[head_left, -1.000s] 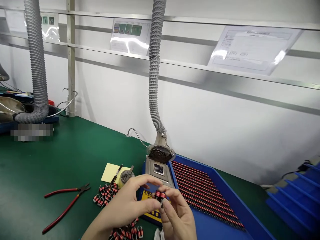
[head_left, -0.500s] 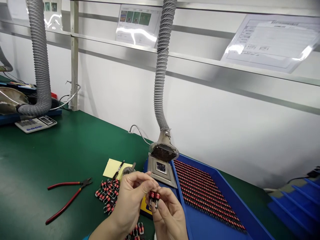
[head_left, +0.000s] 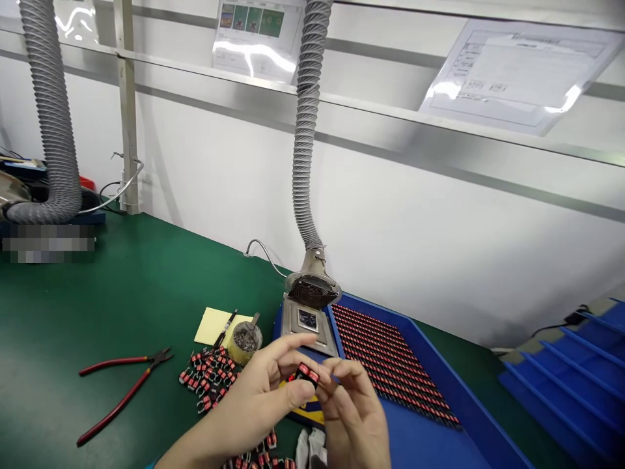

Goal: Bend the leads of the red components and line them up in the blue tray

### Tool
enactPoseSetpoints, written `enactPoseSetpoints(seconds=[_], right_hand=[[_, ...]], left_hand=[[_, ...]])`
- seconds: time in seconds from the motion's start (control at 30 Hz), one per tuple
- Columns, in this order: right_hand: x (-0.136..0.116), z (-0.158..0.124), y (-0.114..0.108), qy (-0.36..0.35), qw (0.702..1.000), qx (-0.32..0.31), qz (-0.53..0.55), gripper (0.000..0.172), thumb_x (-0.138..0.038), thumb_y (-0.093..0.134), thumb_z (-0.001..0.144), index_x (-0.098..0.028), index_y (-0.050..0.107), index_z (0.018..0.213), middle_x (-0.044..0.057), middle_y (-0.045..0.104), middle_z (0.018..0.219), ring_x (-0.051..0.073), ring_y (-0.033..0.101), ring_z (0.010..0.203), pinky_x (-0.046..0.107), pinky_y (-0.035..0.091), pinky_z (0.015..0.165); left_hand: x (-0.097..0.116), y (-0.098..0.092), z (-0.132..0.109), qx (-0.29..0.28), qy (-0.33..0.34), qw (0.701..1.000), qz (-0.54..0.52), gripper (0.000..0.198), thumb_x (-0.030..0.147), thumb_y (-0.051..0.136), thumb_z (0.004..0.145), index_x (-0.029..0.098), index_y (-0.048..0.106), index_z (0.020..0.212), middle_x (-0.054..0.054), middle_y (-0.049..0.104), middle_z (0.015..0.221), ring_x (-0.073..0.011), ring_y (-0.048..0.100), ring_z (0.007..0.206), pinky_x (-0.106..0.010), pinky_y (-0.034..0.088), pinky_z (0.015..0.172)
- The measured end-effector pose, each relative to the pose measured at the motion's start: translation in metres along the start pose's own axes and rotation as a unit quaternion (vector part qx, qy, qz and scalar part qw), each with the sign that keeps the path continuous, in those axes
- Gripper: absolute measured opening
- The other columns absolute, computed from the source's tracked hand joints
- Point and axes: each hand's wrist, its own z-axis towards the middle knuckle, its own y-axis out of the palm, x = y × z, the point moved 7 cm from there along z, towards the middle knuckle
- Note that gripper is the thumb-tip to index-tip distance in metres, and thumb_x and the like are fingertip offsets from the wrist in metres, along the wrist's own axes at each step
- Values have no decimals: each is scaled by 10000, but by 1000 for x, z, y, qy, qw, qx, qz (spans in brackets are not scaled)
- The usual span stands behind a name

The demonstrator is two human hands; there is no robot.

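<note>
Between the thumb and fingers of my left hand [head_left: 266,391] sits a small red-and-black coil component [head_left: 307,374], held above the bench. My right hand [head_left: 354,404] is close on its right side, fingers curled and pinched; whether they grip the coil's leads or something else is hidden. Beneath the hands shows part of a yellow-and-blue device [head_left: 308,413] with a metal plate [head_left: 321,333] at its back. Several similar loose coils [head_left: 209,378] lie in a heap left of my left hand, and more [head_left: 263,459] lie below my wrists.
Red-handled pliers [head_left: 120,407] lie open at left. A pot of grey bits [head_left: 245,340] stands by a yellow notepad [head_left: 208,326] and pen [head_left: 225,327]. A fume hose [head_left: 307,143] hangs over the plate. At right, a blue tray [head_left: 415,423] holds rows of coils [head_left: 390,358].
The coil has turned, its legs no longer showing, and is now mainly in my left hand. My right hand has shifted right, and the view has swung slightly right.
</note>
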Motion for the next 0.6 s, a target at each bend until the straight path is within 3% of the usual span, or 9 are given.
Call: enactPoseSetpoints(seconds=[0.13, 0.23, 0.33, 0.43, 0.53, 0.6], right_hand=[[-8, -3, -8, 23, 992, -38, -121, 308, -497, 731, 748, -246, 746, 926, 17, 603, 730, 134, 559, 643, 226, 473, 582], [-6, -6, 1, 35, 983, -78, -163, 247, -466, 721, 767, -223, 759, 790, 10, 563, 654, 103, 481, 562, 210, 409, 534], [-7, -4, 3, 35, 993, -45, -108, 258, -409, 726, 784, -200, 696, 636, -20, 484, 551, 83, 432, 533, 190, 375, 526], [-10, -2, -6, 59, 998, 28, 8, 256, -385, 707, 808, -208, 636, 637, -64, 380, 522, 65, 320, 453, 188, 339, 455], [-20, -2, -19, 12, 997, 72, -10, 234, -399, 708, 803, -215, 648, 672, -58, 405, 534, 76, 382, 468, 199, 376, 466], [-19, -3, -19, 0, 994, 36, -105, 220, -429, 731, 772, -214, 705, 731, -20, 517, 575, 104, 490, 538, 215, 425, 520]], left_hand=[[-1, 5, -2, -70, -55, 996, -23, 538, 346, 722, 819, 248, 505, 1302, -36, 680, 992, -165, 659, 940, -298, 486, 872], [-4, 6, -6, -69, -90, 994, -3, 549, 214, 715, 801, 258, 501, 1304, -36, 665, 1029, -181, 650, 972, -308, 489, 869], [-6, 5, -9, -59, -119, 990, 52, 558, 146, 682, 787, 272, 499, 1299, -20, 647, 1022, -188, 631, 993, -330, 486, 886], [-6, 4, -9, -62, -132, 982, 119, 574, 159, 692, 781, 297, 495, 1302, -1, 643, 1012, -183, 610, 1018, -332, 465, 928], [-5, 2, -7, -52, -122, 984, 117, 564, 201, 681, 802, 289, 470, 1318, -1, 646, 1014, -173, 624, 980, -318, 467, 910], [-3, 1, -5, -44, -109, 988, 101, 528, 224, 653, 828, 275, 463, 1318, -7, 645, 1014, -173, 634, 956, -324, 471, 900]])
